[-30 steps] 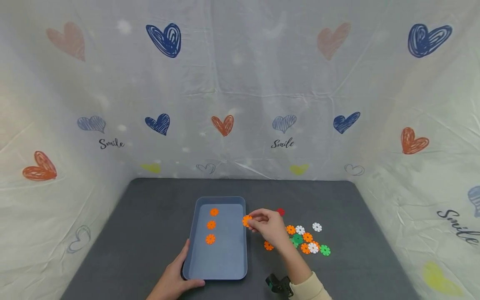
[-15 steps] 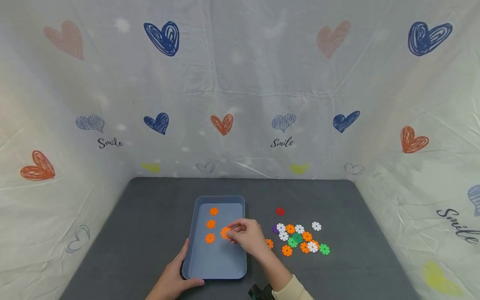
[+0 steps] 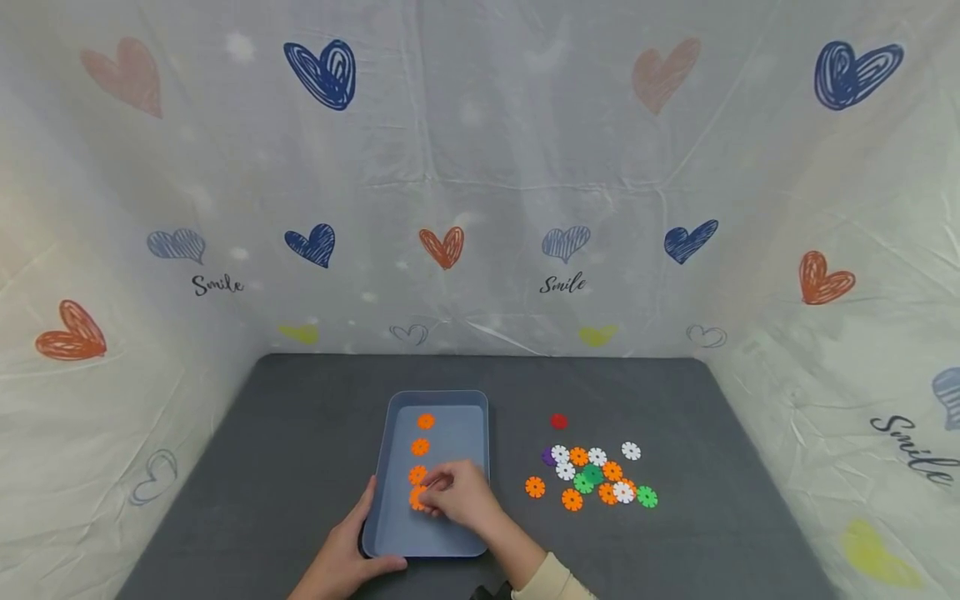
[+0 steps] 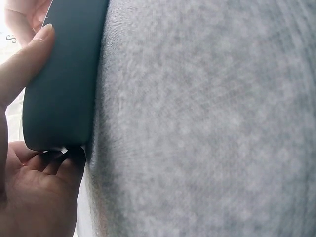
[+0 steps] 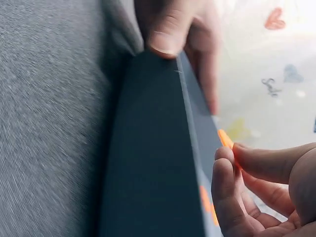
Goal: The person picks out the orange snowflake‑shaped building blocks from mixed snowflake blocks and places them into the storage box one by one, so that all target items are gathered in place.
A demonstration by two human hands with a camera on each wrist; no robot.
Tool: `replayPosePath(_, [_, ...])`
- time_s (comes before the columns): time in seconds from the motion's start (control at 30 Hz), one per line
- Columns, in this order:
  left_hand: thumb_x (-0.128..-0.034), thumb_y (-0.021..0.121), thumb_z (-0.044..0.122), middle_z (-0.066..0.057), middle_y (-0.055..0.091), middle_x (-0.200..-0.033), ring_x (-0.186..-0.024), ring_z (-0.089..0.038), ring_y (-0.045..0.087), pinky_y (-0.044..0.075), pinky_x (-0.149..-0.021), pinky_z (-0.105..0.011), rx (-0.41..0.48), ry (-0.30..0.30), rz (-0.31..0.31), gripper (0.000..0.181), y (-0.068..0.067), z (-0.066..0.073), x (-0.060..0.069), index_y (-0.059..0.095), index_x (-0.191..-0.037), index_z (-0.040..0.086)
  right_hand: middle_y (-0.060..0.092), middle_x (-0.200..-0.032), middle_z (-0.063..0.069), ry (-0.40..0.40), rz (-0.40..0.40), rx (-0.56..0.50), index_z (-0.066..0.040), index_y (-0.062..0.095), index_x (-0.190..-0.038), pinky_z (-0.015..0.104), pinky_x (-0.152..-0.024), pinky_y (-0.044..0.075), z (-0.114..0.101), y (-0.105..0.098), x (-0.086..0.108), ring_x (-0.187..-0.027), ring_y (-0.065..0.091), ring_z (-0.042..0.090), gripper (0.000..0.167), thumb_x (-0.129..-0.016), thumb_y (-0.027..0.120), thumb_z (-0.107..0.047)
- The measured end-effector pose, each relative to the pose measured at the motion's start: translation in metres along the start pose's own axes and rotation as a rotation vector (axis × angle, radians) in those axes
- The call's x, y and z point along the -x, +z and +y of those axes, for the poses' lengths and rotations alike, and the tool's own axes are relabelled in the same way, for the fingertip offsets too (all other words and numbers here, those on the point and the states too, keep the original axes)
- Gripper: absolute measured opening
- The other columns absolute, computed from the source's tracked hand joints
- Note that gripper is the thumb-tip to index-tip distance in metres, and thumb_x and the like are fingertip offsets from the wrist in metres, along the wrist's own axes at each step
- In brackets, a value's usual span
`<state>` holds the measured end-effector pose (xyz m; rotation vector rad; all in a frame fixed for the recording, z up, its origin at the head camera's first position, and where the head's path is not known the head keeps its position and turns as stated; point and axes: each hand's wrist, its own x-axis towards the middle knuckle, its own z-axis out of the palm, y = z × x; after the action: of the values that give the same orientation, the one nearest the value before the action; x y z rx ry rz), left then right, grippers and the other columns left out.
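Note:
My right hand (image 3: 467,497) pinches an orange notched plastic disc (image 3: 417,500) between thumb and fingertips, low over the left part of a blue-grey tray (image 3: 450,536). In the right wrist view the disc (image 5: 224,138) stands edge-on at the fingertips. Whether it touches the tray floor cannot be told. Just beyond it, three more orange discs (image 3: 420,447) lie in a column in the tray. My left hand (image 3: 347,546) holds the tray's near left corner, thumb on the front wall and fingers along the left side. The left wrist view shows that thumb against the tray wall (image 4: 64,89).
Right of the tray, a loose group of notched discs lies on the dark grey table (image 3: 675,417): orange (image 3: 572,500), white (image 3: 631,451), green (image 3: 647,497) and purple ones. A red disc (image 3: 558,422) lies behind them. A heart-printed curtain (image 3: 480,167) encloses the back and sides.
My right hand has carried the orange disc from the tray's right edge leftward and nearer, to the front end of the disc column. My left hand stays at the tray corner.

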<state>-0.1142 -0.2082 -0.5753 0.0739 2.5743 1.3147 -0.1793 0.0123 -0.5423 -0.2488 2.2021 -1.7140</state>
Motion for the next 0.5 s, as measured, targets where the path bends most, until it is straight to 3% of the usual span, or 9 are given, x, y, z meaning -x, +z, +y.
replayPosePath(0.33, [-0.0747, 0.087, 0.047, -0.015, 0.018, -0.168, -0.151, -0.036, 0.026, 0.031, -0.116, -0.055, 0.002, -0.004, -0.009, 0.126, -0.001, -0.002, -0.002, 0.006, -0.164, 0.013, 0.065, -0.059, -0.001, 0.0, 0.011, 0.091, -0.003, 0.074, -0.083, 0.022, -0.044, 0.049, 0.011, 0.021, -0.007, -0.047, 0.06, 0.01, 0.009, -0.079, 0.08, 0.003])
replayPosePath(0.5, [-0.0734, 0.088, 0.049, -0.013, 0.019, -0.168, -0.151, -0.034, 0.027, 0.034, -0.116, -0.049, -0.005, -0.01, -0.007, 0.126, -0.001, -0.002, -0.002, 0.006, -0.164, 0.015, 0.061, -0.056, -0.003, -0.01, 0.05, 0.138, -0.002, 0.073, -0.081, 0.021, -0.043, 0.047, 0.012, 0.027, -0.008, -0.044, 0.057, 0.009, 0.01, -0.078, 0.079, 0.005])
